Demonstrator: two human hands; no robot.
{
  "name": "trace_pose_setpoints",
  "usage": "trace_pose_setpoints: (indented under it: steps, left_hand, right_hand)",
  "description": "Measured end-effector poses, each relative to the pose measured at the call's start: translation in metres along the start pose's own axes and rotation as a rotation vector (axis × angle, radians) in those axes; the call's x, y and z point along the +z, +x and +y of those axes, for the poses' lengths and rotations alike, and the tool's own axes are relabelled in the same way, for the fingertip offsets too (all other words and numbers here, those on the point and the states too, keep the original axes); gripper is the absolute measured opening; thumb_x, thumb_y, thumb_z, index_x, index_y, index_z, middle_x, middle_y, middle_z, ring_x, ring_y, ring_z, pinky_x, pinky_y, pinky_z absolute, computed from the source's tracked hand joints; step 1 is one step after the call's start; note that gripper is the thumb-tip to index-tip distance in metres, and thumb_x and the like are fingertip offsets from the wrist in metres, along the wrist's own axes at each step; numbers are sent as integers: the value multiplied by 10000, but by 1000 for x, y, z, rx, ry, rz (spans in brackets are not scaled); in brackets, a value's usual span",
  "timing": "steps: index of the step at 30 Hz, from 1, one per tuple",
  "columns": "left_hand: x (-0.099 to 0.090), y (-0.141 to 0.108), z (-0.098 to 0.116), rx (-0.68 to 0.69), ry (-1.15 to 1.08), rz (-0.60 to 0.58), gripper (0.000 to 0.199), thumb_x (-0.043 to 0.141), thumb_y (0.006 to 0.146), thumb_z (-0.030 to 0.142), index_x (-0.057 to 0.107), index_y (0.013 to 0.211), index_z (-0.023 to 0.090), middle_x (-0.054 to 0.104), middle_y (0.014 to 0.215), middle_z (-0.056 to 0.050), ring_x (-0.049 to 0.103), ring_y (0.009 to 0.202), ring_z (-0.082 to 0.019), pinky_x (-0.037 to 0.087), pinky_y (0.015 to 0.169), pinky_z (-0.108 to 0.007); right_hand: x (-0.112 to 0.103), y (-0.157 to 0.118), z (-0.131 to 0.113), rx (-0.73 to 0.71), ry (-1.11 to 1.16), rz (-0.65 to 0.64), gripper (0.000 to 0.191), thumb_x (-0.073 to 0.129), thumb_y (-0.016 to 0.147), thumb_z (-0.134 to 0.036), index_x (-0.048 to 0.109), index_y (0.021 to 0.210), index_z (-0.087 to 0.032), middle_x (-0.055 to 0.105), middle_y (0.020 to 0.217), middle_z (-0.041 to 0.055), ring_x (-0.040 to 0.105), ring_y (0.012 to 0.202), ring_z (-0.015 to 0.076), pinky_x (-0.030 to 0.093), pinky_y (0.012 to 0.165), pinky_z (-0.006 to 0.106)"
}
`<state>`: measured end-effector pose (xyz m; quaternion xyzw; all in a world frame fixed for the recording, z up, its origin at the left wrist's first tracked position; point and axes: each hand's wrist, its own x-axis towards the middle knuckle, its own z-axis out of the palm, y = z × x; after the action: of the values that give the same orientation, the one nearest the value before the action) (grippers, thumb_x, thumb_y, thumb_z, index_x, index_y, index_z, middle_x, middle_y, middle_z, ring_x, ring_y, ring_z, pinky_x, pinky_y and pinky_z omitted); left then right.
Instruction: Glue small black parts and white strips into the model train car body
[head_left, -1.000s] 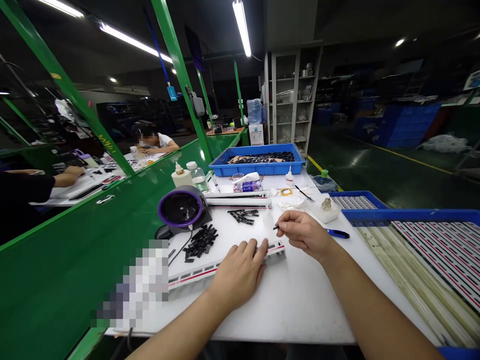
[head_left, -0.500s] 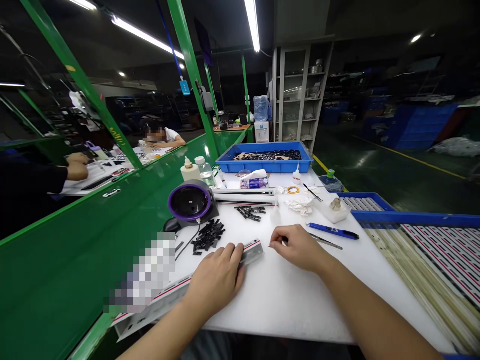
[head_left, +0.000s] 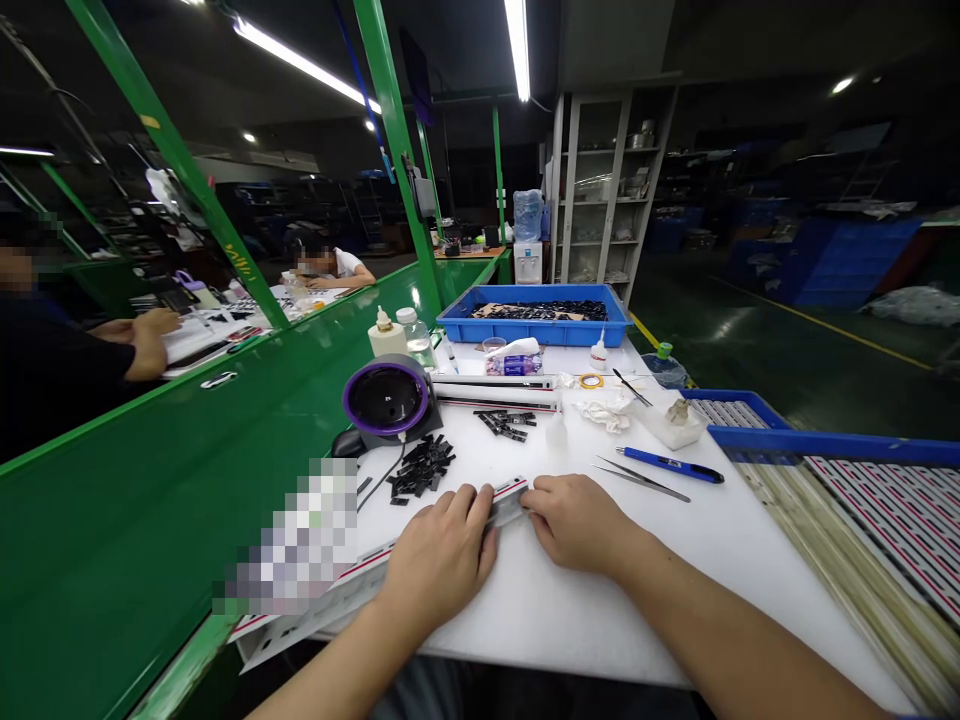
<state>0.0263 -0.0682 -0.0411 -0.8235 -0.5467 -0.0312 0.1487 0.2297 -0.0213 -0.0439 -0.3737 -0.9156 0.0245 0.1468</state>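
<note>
A long white strip with a red and black stripe (head_left: 352,585) lies across the white table (head_left: 600,610), its left end overhanging the table's edge. My left hand (head_left: 442,555) presses down on it near its right end. My right hand (head_left: 577,520) has its fingertips at that right end (head_left: 514,497), pinched closed; what they pinch is hidden. A pile of small black parts (head_left: 420,468) lies just behind my left hand. Tweezers (head_left: 641,480) and a blue-handled knife (head_left: 671,463) rest on the table beyond my right hand.
A purple-rimmed round device (head_left: 386,400) stands behind the pile, beside two bottles (head_left: 401,335). A blue tray of black parts (head_left: 536,315) sits at the back; blue trays of striped strips (head_left: 862,500) fill the right. Green frame (head_left: 187,440) borders the left; other people work beyond it.
The strip has slid left, now overhanging the table's edge. My right hand came down from above the table to the strip's right end. The tweezers now lie on the table.
</note>
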Motion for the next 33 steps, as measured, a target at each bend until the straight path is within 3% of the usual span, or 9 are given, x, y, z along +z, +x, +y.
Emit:
trace_pose_setpoints:
  steps: [7, 13, 24, 28, 31, 33]
  left_hand:
    - [8, -3, -5, 53, -72, 197, 412, 455, 911, 295, 434, 1300, 159, 622, 1180, -106, 596, 1036, -249, 511, 804, -377]
    - [10, -4, -8, 85, -124, 241, 329, 466, 908, 275, 460, 1221, 175, 642, 1124, -96, 618, 1002, -238, 512, 819, -381]
    - [9, -3, -10, 78, -165, 181, 310, 460, 920, 260, 457, 1219, 181, 634, 1166, -101, 611, 1050, -231, 506, 895, -387]
    - [5, -2, -13, 116, -96, 80, 298, 402, 943, 236, 502, 1222, 213, 607, 1238, -104, 599, 1080, -246, 504, 885, -409]
    - [-3, 0, -11, 168, -19, 12, 335, 391, 914, 154, 541, 1206, 225, 510, 1383, -126, 596, 1073, -258, 497, 871, -426]
    - [-9, 4, -7, 201, 8, -31, 397, 389, 872, 93, 548, 1211, 224, 391, 1489, -131, 591, 1065, -260, 489, 858, -432]
  right_hand:
    - [-6, -1, -7, 38, -42, -105, 165, 447, 850, -189, 612, 864, -185, 689, 862, 46, 630, 737, 188, 333, 603, 303]
    - [-8, -2, -7, 54, -43, -155, 254, 446, 853, -208, 618, 1041, -203, 717, 846, 59, 660, 736, 228, 350, 605, 323]
    - [-11, -5, -4, 57, -29, -100, 232, 477, 788, -145, 630, 950, -209, 709, 771, 61, 649, 674, 229, 314, 559, 314]
    - [-17, -6, 6, 41, 111, 28, 266, 484, 772, -136, 635, 974, -219, 712, 835, 35, 635, 723, 208, 369, 623, 308]
    - [-21, -7, 23, 156, 228, 130, 245, 496, 734, -100, 640, 904, -200, 692, 857, 26, 614, 769, 184, 404, 687, 290]
    - [-21, -7, 33, 251, 262, 119, 285, 498, 703, -68, 648, 914, -186, 684, 884, 38, 610, 816, 182, 421, 723, 283]
